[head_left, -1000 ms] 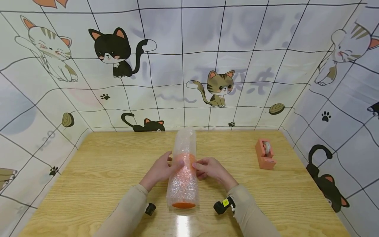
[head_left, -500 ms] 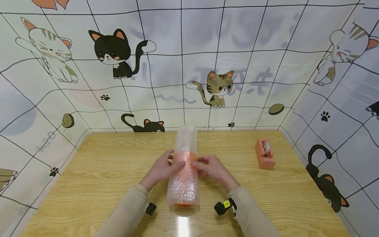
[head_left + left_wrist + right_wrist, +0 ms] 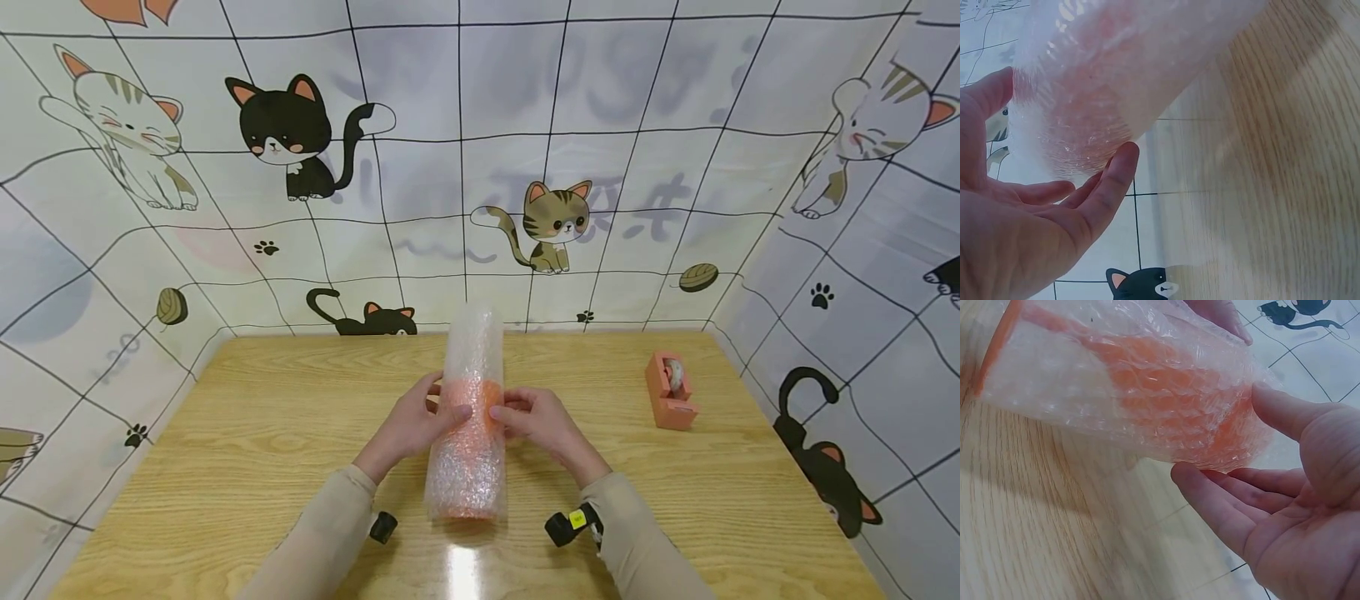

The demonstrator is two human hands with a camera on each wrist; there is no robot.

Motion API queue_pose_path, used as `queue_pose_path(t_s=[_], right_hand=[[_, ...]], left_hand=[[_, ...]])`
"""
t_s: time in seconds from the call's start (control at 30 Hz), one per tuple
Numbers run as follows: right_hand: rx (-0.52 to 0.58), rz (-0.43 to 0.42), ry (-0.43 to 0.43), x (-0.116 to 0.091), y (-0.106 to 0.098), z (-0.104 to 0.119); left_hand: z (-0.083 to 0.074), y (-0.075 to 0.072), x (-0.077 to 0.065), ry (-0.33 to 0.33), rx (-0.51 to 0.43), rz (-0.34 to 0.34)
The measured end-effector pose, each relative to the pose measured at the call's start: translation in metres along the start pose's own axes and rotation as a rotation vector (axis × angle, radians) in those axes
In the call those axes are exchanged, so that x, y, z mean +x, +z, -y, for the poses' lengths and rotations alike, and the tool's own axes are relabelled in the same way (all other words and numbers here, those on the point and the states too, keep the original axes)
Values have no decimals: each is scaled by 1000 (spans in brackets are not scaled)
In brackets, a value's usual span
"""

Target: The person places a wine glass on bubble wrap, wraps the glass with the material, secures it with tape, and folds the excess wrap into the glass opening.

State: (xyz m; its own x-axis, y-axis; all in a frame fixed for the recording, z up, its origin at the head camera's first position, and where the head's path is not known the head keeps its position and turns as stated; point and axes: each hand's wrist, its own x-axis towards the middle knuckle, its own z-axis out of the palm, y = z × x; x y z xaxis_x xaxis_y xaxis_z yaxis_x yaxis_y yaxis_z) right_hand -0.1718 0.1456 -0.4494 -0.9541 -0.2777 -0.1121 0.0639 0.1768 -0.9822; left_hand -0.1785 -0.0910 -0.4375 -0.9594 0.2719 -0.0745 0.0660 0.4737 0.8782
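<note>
A roll of clear bubble wrap [image 3: 474, 346] surrounds an orange and whitish cylinder [image 3: 468, 417] at the middle of the table; the wrap hides what kind of thing it is. My left hand [image 3: 416, 421] grips the bundle on its left side, thumb on top and fingers beneath. On the right side my right hand [image 3: 543, 425] holds it too, thumb against the upper face. In the right wrist view, the orange rim [image 3: 1000, 344] shows at the bundle's near end, and the fingertips [image 3: 1188, 478] touch the bundle's underside. The far part of the wrap looks hollow and translucent.
A pink tape dispenser [image 3: 671, 392] with a roll of clear tape stands at the right of the wooden table [image 3: 300, 392]. Behind and at both sides hangs a white grid cloth [image 3: 420, 100] printed with cats. A small black camera [image 3: 573, 525] sits at each wrist.
The bundle's far end has risen in the head view, and less of the orange end face shows at the near end. Both hands have shifted slightly with it, still holding it.
</note>
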Motion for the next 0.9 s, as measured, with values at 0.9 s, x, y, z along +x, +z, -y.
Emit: queue_pose_path(t_s=[0.9], right_hand=[[-141,-137,-135,-9,-2,14]], left_hand=[[-8,-7,-1,131,-75,36]])
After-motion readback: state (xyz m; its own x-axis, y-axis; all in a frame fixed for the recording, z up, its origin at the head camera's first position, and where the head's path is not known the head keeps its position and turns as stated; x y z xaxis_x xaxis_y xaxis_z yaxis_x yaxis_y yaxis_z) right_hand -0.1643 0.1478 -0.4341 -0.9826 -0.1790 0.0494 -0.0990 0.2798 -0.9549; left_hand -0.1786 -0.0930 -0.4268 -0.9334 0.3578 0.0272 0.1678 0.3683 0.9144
